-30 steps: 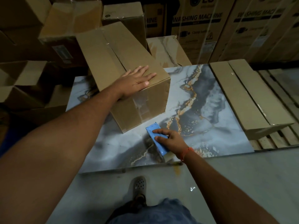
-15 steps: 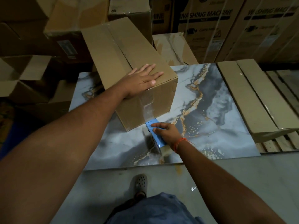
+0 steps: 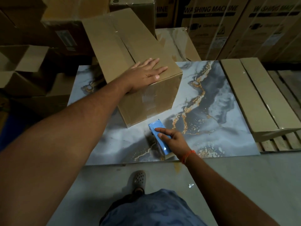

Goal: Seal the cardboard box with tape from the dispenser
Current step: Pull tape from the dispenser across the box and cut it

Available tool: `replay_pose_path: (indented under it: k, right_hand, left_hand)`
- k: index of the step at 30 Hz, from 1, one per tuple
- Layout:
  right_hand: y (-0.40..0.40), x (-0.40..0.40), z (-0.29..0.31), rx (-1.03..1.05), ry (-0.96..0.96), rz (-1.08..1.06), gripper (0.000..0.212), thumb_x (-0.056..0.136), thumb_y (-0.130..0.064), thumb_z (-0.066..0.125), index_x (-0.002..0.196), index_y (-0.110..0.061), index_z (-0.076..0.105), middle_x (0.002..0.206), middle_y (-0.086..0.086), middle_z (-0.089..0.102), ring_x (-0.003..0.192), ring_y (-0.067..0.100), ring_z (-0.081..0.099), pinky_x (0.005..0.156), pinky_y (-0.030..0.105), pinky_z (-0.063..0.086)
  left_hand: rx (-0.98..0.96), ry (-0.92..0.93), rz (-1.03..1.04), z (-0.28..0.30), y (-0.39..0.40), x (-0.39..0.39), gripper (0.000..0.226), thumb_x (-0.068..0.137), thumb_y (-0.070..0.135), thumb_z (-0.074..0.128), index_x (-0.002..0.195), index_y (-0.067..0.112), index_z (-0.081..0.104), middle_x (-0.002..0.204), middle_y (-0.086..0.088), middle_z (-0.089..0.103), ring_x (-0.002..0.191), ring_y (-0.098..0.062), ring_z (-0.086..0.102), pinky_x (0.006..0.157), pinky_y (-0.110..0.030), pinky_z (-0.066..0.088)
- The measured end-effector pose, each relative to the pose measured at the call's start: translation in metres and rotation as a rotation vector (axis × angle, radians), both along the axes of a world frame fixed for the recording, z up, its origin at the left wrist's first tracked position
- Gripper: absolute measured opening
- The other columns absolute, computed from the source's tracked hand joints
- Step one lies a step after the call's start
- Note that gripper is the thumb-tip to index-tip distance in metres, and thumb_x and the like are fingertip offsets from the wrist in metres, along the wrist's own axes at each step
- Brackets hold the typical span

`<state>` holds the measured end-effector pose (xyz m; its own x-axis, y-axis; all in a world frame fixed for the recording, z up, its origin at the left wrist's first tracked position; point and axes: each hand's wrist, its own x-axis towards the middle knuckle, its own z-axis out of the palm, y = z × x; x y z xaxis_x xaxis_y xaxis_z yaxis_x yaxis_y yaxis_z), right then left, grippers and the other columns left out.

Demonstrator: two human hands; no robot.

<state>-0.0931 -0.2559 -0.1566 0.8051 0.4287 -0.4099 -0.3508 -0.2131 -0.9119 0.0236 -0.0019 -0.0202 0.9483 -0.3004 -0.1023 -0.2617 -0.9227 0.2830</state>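
Note:
A long brown cardboard box (image 3: 123, 46) lies on a marble-patterned slab (image 3: 211, 111), its flaps closed with clear tape along the top seam and down the near end face. My left hand (image 3: 146, 74) rests flat on the box's near top edge, fingers spread. My right hand (image 3: 171, 137) grips a blue tape dispenser (image 3: 158, 136) that sits on the slab just in front of the box's near end face.
Flattened cartons (image 3: 260, 98) lie on a wooden pallet (image 3: 285, 142) to the right. Open boxes (image 3: 24, 67) crowd the left, and washing machine cartons (image 3: 228, 22) stand behind. My foot (image 3: 139, 180) is on the grey floor below the slab's edge.
The dispenser, in my right hand, moved toward the box's near face and then dropped back onto the slab. My left hand stayed flat on the box.

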Motion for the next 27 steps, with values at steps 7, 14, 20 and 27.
replay_pose_path:
  k: [7, 14, 20, 27]
  right_hand:
    - [0.002, -0.003, 0.003, -0.013, 0.002, -0.014, 0.027, 0.094, -0.016, 0.065, 0.118, -0.021, 0.074, 0.131, 0.011, 0.065, 0.109, 0.032, 0.066, 0.096, 0.048, 0.057]
    - [0.019, 0.014, 0.014, -0.149, 0.026, 0.012, 0.029, 0.095, -0.015, 0.062, 0.122, -0.02, 0.072, 0.133, 0.006, 0.061, 0.105, 0.02, 0.063, 0.09, 0.032, 0.054]
    - [0.037, 0.035, 0.02, -0.207, 0.133, -0.007, 0.025, 0.092, -0.011, 0.065, 0.114, -0.017, 0.076, 0.121, 0.007, 0.069, 0.092, 0.02, 0.062, 0.08, 0.032, 0.058]
    - [0.055, 0.046, 0.025, -0.236, 0.206, -0.038, 0.018, 0.091, -0.01, 0.065, 0.094, -0.022, 0.078, 0.113, 0.008, 0.069, 0.099, 0.028, 0.065, 0.093, 0.046, 0.058]
  left_hand:
    - [0.01, -0.008, 0.001, 0.001, 0.0, 0.001, 0.052, 0.106, 0.056, 0.018, 0.158, 0.052, 0.014, 0.173, 0.006, -0.002, 0.159, -0.018, -0.006, 0.127, -0.052, 0.001]
    - [0.02, -0.008, 0.006, 0.001, 0.0, 0.0, 0.052, 0.106, 0.055, 0.019, 0.158, 0.053, 0.015, 0.173, 0.006, -0.003, 0.159, -0.018, -0.007, 0.127, -0.051, 0.001]
    - [0.005, -0.006, 0.011, 0.002, -0.001, -0.001, 0.051, 0.106, 0.054, 0.019, 0.157, 0.054, 0.015, 0.174, 0.007, -0.002, 0.159, -0.018, -0.006, 0.127, -0.049, -0.001]
    - [0.006, -0.006, 0.014, 0.001, -0.001, -0.001, 0.052, 0.106, 0.056, 0.019, 0.157, 0.054, 0.015, 0.173, 0.008, -0.002, 0.159, -0.017, -0.007, 0.127, -0.05, 0.0]
